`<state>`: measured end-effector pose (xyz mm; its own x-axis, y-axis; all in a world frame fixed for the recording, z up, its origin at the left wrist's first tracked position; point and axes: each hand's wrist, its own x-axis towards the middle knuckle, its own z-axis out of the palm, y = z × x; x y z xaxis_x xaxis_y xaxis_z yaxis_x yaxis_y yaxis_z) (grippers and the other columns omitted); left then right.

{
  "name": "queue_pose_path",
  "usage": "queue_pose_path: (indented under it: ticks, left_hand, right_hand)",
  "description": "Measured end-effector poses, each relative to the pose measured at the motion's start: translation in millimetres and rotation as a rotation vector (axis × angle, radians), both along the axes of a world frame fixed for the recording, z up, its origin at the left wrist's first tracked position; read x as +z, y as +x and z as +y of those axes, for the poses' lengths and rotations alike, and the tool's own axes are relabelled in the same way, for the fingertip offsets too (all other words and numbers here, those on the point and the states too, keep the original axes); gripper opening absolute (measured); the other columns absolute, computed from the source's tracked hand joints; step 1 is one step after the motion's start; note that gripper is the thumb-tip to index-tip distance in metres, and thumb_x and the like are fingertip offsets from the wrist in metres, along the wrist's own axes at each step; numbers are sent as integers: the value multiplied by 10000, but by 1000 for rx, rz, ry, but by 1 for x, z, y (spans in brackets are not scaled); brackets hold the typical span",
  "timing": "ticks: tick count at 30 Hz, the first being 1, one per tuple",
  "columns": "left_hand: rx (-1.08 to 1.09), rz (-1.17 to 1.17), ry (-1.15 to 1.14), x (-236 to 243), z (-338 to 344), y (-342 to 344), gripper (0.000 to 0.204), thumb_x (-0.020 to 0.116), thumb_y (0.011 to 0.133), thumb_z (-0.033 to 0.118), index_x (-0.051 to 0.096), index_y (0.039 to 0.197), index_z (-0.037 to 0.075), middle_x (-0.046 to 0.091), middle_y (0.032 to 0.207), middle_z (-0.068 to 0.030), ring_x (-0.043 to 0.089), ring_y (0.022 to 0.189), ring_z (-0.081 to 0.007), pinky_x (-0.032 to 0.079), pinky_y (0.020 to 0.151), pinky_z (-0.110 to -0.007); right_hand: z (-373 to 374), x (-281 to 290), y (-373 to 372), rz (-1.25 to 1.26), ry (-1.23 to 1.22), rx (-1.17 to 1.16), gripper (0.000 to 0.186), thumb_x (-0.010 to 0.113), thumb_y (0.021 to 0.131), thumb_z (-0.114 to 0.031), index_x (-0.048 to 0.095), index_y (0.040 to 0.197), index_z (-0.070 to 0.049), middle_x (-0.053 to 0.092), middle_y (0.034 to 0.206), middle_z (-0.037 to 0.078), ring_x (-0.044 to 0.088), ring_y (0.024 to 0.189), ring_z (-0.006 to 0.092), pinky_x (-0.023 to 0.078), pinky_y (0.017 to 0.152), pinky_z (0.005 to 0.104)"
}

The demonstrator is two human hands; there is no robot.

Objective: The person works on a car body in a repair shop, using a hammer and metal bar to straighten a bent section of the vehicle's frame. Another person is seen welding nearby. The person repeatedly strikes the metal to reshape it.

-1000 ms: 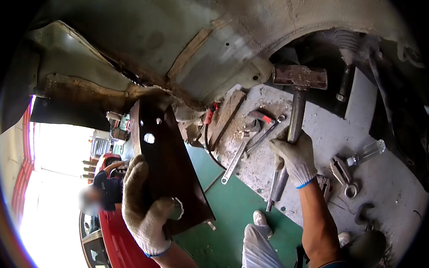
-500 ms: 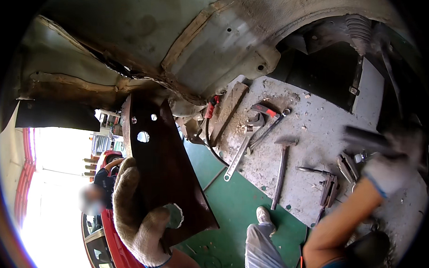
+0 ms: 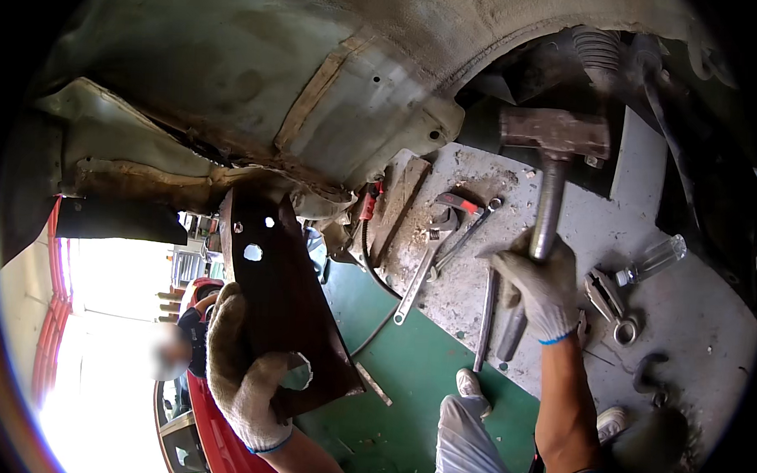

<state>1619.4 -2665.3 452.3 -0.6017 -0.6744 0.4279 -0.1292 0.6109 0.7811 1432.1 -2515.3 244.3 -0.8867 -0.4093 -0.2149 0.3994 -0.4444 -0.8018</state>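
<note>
My gloved left hand (image 3: 244,382) grips the edge of a dark, rusty steel plate (image 3: 281,291) with several holes, held upright below the car's rusted underside (image 3: 333,93). My gloved right hand (image 3: 535,288) is closed on the handle of a heavy hammer (image 3: 555,132), its head raised above the grey tool-covered surface (image 3: 675,330). Around the right hand lie an adjustable wrench (image 3: 423,271), a spanner (image 3: 470,235), a red-marked tool (image 3: 463,204), a metal bar (image 3: 483,332), pliers (image 3: 601,298) and a clear bottle (image 3: 653,259).
A wooden board (image 3: 400,212) and a red-handled hose (image 3: 369,203) are beside the car body. At the left a co-worker (image 3: 193,338) is by a red car (image 3: 221,439). My white-trousered leg (image 3: 463,440) stands on the green floor (image 3: 372,428). Suspension parts (image 3: 597,56) hang at upper right.
My right hand and the hammer swung out rightward, blurred, then came back leftward and upright. The steel plate stays in my left hand, with only a slight shift in view.
</note>
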Motion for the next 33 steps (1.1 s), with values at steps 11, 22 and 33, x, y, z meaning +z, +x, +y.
queue_pose_path:
  ticks: [11,22,33]
  left_hand:
    - [-72,46,-107,-7,-12,7,806,652,761,252,462,1443,-133,537,1443,-277,554,1317,-401,424,1143,-481]
    - [-47,20,-18,0,-6,7,791,661,742,218,492,1440,-115,535,1458,-260,533,1346,-368,402,1154,-476]
    - [-135,136,111,-4,-10,7,743,666,683,53,560,1411,-52,516,1509,-217,462,1430,-356,333,1208,-502]
  right_hand:
    - [60,23,-38,314,-341,-685,234,560,1013,-164,565,782,-128,475,652,-16,445,596,90,410,617,252]
    - [-40,-17,-2,-134,49,180,180,742,822,-26,564,827,-55,583,596,42,527,409,124,453,372,287]
    - [59,29,-41,132,10,-874,178,739,914,-203,603,840,-116,438,575,-45,404,456,72,386,443,252]
